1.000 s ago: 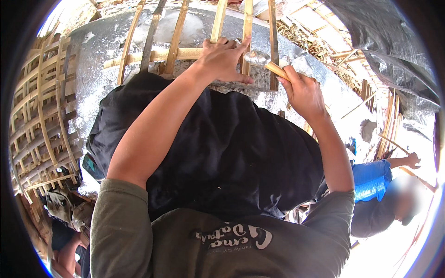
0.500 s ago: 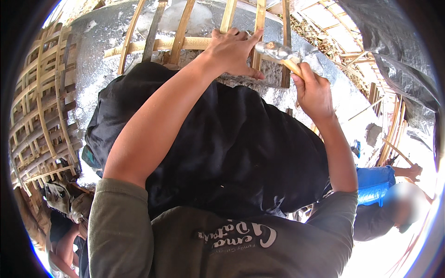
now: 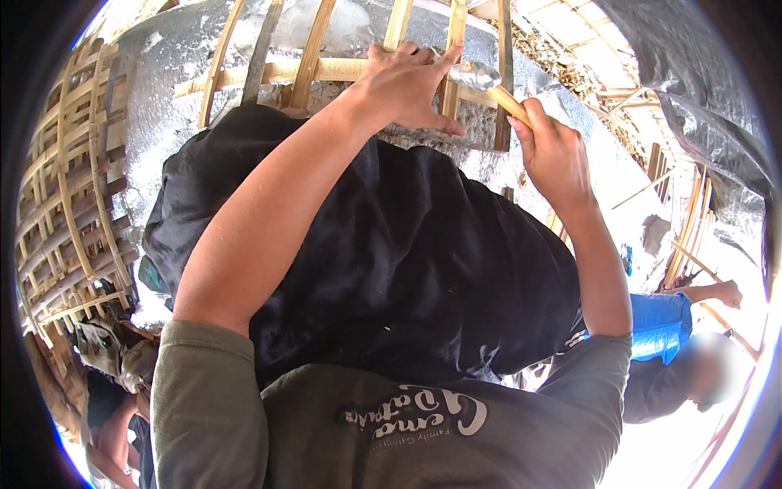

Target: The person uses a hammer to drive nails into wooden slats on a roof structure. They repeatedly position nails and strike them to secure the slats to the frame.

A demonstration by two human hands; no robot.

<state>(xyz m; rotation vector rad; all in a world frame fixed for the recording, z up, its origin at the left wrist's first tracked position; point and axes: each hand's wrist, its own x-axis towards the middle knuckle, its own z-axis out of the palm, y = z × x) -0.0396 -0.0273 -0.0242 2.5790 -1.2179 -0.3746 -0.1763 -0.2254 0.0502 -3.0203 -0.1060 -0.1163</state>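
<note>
My left hand (image 3: pixel 407 88) lies with its fingers spread over the bamboo strips, the index finger stretched along one upright strip (image 3: pixel 458 23) and the thumb held apart. The other fingertips rest by the neighbouring strip (image 3: pixel 398 26). In my right hand (image 3: pixel 555 155) is a hammer (image 3: pixel 510 104), gripped by its light wooden handle. Its shiny metal head is beside the left index finger, over the upright strip; I cannot tell whether it touches. Several upright strips cross a horizontal bamboo strip (image 3: pixel 318 70), forming a slatted frame.
Black cloth (image 3: pixel 407 253) covers my lap below the frame. A woven bamboo lattice (image 3: pixel 77 171) stands at the left. At the right a person in blue (image 3: pixel 664 322) sits with an arm stretched out; another person (image 3: pixel 114 432) is at lower left. Dark sheeting (image 3: pixel 709 106) hangs upper right.
The hammer head has shifted slightly left and down, close to the left index finger, and the handle slopes more steeply. My left hand stays almost in place. The co-worker's arm at right has moved.
</note>
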